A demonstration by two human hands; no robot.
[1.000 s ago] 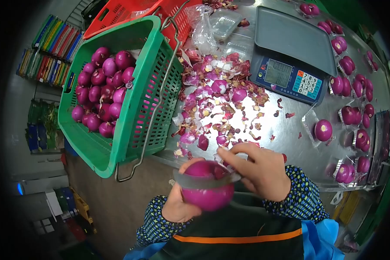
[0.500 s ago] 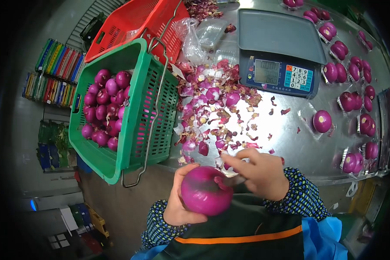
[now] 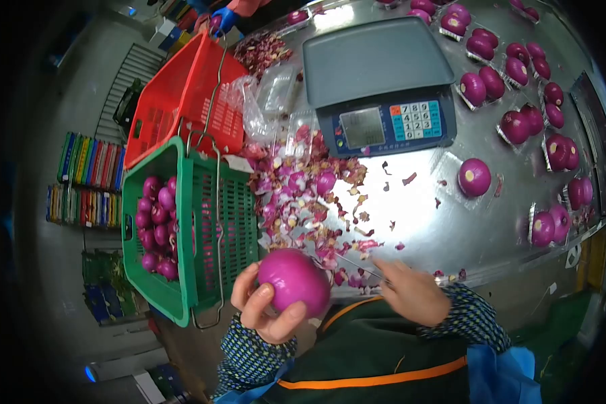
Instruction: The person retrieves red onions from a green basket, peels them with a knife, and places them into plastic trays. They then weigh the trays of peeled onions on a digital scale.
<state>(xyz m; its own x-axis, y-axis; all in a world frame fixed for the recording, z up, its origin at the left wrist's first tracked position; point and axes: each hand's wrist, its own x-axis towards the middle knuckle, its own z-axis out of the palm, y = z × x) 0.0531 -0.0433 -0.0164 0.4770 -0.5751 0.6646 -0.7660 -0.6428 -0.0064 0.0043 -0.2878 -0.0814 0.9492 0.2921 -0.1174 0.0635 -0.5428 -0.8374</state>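
My left hand (image 3: 266, 313) holds a large, smooth purple onion (image 3: 295, 281) from below and the left side. Just right of it, my right hand (image 3: 411, 293) is closed on the handle end of a thin knife (image 3: 358, 265), whose blade points left toward the onion. Beneath and beyond both hands lies a pile of onion skins (image 3: 303, 195) on the metal table (image 3: 411, 222). A single onion (image 3: 475, 178) rests on a clear tray to the right of the pile.
A green basket (image 3: 185, 269) of onions stands at the left, with a red basket (image 3: 202, 101) behind. A scale (image 3: 384, 87) sits at the back. Packed onion pairs (image 3: 483, 86) line the right. At the top, another person's blue-gloved hand (image 3: 225, 19) touches the red basket's side.
The view has shifted. My left hand has turned the onion, and its smooth side now shows. My right hand has drawn back from it, with the knife blade now visible. A co-worker's gloved hand has appeared.
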